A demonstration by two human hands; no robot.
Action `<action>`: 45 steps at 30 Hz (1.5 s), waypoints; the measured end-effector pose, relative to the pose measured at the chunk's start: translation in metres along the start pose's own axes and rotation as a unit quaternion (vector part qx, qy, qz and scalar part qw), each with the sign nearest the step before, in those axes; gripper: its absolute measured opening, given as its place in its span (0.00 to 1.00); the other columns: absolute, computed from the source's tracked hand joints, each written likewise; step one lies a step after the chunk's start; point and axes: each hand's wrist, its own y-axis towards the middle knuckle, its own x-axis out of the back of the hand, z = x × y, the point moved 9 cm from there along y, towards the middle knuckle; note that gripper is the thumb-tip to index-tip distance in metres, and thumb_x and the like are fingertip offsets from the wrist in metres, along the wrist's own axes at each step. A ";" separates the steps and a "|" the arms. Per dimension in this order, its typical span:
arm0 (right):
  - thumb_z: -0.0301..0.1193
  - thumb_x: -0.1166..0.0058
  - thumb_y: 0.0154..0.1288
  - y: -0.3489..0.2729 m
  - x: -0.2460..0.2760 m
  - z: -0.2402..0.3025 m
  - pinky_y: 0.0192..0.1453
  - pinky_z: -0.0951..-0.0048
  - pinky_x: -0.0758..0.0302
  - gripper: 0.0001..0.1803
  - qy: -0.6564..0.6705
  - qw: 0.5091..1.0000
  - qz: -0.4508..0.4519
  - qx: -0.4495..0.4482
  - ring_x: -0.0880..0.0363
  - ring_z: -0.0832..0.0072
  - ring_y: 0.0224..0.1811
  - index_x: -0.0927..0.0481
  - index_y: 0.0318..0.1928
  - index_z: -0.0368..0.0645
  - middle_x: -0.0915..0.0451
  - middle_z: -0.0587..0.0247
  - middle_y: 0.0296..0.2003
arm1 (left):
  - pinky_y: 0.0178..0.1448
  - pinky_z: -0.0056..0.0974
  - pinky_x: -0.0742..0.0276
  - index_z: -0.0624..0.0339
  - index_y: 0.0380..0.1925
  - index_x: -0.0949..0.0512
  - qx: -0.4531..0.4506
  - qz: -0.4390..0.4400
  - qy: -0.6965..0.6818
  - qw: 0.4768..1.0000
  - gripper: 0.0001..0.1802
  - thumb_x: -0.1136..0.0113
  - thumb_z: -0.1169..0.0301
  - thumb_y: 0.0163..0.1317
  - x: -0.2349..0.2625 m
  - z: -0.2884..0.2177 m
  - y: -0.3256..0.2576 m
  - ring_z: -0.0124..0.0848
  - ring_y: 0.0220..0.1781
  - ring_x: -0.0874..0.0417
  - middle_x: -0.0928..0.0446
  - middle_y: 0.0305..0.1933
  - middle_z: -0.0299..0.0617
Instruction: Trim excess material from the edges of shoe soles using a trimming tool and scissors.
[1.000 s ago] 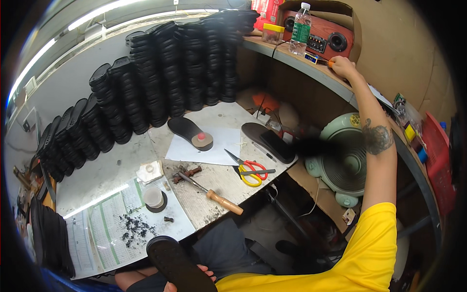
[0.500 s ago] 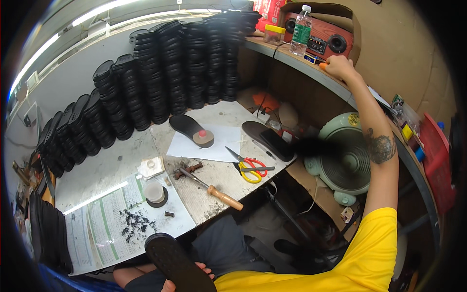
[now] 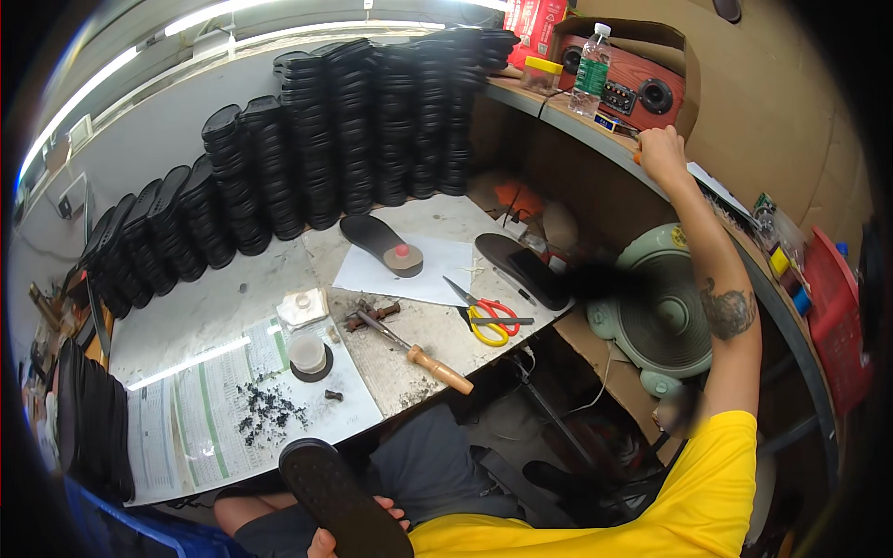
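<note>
Sat before a whitish, smudged desk (image 3: 246,288) in a cramped corner, with a grey wall (image 3: 153,153) behind and tube lights (image 3: 205,17) above. Saw tall stacks of black soles (image 3: 349,121) ranged along the back of the desk, higher toward the right. Had a glossy printed sheet (image 3: 158,446) at the near left, strewn with black crumbs (image 3: 265,409), and a clear cup (image 3: 307,352) just beside them on a dark round piece. Looked across a wooden-handled tool (image 3: 439,369) near the front edge to scissors (image 3: 476,303) with red and yellow handles, and to white paper (image 3: 442,260) under a dark sole (image 3: 372,235) topped at its near end by a tan disc (image 3: 409,265). Noticed a pale green fan (image 3: 665,312) to the right, near a shelf (image 3: 535,105) bearing a jar (image 3: 541,76), a bottle (image 3: 590,74) and a reddish speaker (image 3: 621,97). Cradled a loose black sole (image 3: 335,493) over the lap with left hand (image 3: 391,509), thumb and fingers gripping opposite sides. Had right hand (image 3: 661,152) closed at the shelf on an orange piece (image 3: 638,158), too hidden to identify.
</note>
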 end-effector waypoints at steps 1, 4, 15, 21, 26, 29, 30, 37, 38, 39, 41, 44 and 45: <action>0.39 0.21 0.63 0.001 0.001 -0.005 0.63 0.43 0.17 0.17 0.014 1.000 0.003 -0.017 0.13 0.47 0.61 0.06 0.46 0.41 0.07 0.46 0.49 | 0.84 0.54 0.28 0.72 0.81 0.34 0.001 0.009 0.010 1.000 0.57 0.30 0.35 0.69 0.001 0.000 0.002 0.52 0.76 0.19 0.21 0.75 0.59; 0.35 0.29 0.69 0.005 0.010 0.000 0.62 0.40 0.15 0.12 0.044 0.998 0.018 -0.031 0.11 0.43 0.60 0.07 0.46 0.40 0.07 0.41 0.50 | 0.84 0.56 0.28 0.72 0.81 0.34 -0.007 -0.001 0.012 1.000 0.58 0.30 0.34 0.68 0.005 0.001 0.003 0.54 0.76 0.20 0.21 0.75 0.60; 0.29 0.44 0.75 0.023 0.089 -0.061 0.60 0.40 0.13 0.14 -0.001 0.996 -0.065 -0.066 0.10 0.39 0.59 0.10 0.52 0.37 0.09 0.38 0.53 | 0.86 0.58 0.30 0.72 0.82 0.36 0.023 0.024 0.012 0.999 0.62 0.32 0.30 0.68 0.010 0.003 -0.007 0.56 0.78 0.21 0.22 0.76 0.61; 0.33 0.36 0.81 -0.052 0.091 -0.060 0.47 0.70 0.19 0.19 0.607 0.787 -0.100 -0.035 0.15 0.77 0.39 0.10 0.65 0.38 0.11 0.63 0.37 | 0.79 0.68 0.28 0.51 0.91 0.50 -0.118 0.058 0.081 0.988 0.60 0.44 0.26 0.74 -0.001 -0.019 -0.013 0.57 0.74 0.22 0.27 0.74 0.56; 0.33 0.35 0.82 -0.291 0.058 0.216 0.45 0.77 0.22 0.18 0.833 0.533 0.149 -0.010 0.18 0.81 0.34 0.13 0.64 0.35 0.15 0.69 0.34 | 0.87 0.64 0.33 0.61 0.90 0.50 -0.167 0.080 -0.033 0.982 0.52 0.38 0.51 0.75 0.006 -0.056 -0.007 0.57 0.81 0.24 0.30 0.83 0.61; 0.26 0.36 0.80 -0.423 0.060 0.355 0.42 0.76 0.20 0.12 0.847 0.392 0.360 -0.004 0.16 0.82 0.36 0.09 0.58 0.36 0.12 0.67 0.39 | 0.84 0.67 0.29 0.64 0.88 0.45 -0.190 0.057 -0.003 0.980 0.48 0.37 0.60 0.73 0.011 -0.058 -0.017 0.56 0.84 0.28 0.37 0.88 0.58; 0.24 0.37 0.79 -0.453 0.071 0.385 0.45 0.75 0.16 0.12 0.819 0.409 0.402 -0.011 0.14 0.81 0.38 0.09 0.57 0.36 0.12 0.67 0.41 | 0.84 0.67 0.28 0.64 0.88 0.45 -0.197 0.033 -0.004 0.980 0.48 0.37 0.62 0.72 0.015 -0.055 -0.029 0.56 0.86 0.31 0.38 0.89 0.56; 0.24 0.34 0.79 -0.542 0.134 0.446 0.50 0.78 0.19 0.12 0.771 0.370 0.489 0.171 0.14 0.82 0.41 0.11 0.57 0.32 0.11 0.66 0.41 | 0.85 0.65 0.28 0.66 0.87 0.43 -0.260 -0.026 0.004 0.965 0.48 0.40 0.66 0.70 0.024 -0.040 -0.080 0.51 0.89 0.35 0.41 0.91 0.52; 0.24 0.34 0.79 -0.543 0.133 0.448 0.50 0.78 0.19 0.12 0.771 0.368 0.490 0.171 0.14 0.82 0.41 0.11 0.57 0.32 0.11 0.66 0.41 | 0.84 0.63 0.27 0.67 0.87 0.43 -0.251 -0.032 0.011 0.967 0.47 0.40 0.66 0.70 0.030 -0.038 -0.079 0.51 0.89 0.34 0.40 0.91 0.52; 0.25 0.33 0.79 -0.548 0.138 0.455 0.49 0.77 0.19 0.14 0.752 0.365 0.498 0.231 0.14 0.82 0.40 0.12 0.59 0.32 0.11 0.66 0.40 | 0.84 0.61 0.26 0.68 0.87 0.42 -0.240 -0.036 0.018 0.970 0.46 0.41 0.66 0.70 0.034 -0.035 -0.078 0.51 0.88 0.33 0.40 0.91 0.51; 0.28 0.31 0.79 -0.557 0.148 0.472 0.46 0.74 0.19 0.22 0.702 0.312 0.558 0.313 0.15 0.81 0.39 0.17 0.66 0.31 0.12 0.64 0.38 | 0.83 0.58 0.25 0.69 0.86 0.41 -0.217 -0.049 0.026 0.974 0.46 0.42 0.65 0.70 0.040 -0.028 -0.074 0.51 0.86 0.30 0.38 0.90 0.51; 0.26 0.39 0.83 -0.562 0.163 0.499 0.47 0.74 0.19 0.24 0.674 0.202 0.608 0.368 0.15 0.79 0.37 0.23 0.74 0.31 0.13 0.64 0.37 | 0.81 0.52 0.23 0.72 0.83 0.37 -0.186 -0.075 0.058 0.978 0.43 0.43 0.64 0.71 0.035 -0.021 -0.074 0.50 0.79 0.21 0.30 0.85 0.53; 0.24 0.44 0.85 -0.565 0.164 0.503 0.49 0.73 0.18 0.22 0.681 0.188 0.612 0.355 0.14 0.77 0.38 0.24 0.74 0.32 0.13 0.62 0.38 | 0.80 0.53 0.22 0.72 0.83 0.36 -0.204 -0.098 0.054 0.973 0.43 0.42 0.63 0.70 0.035 -0.027 -0.077 0.50 0.78 0.20 0.29 0.84 0.55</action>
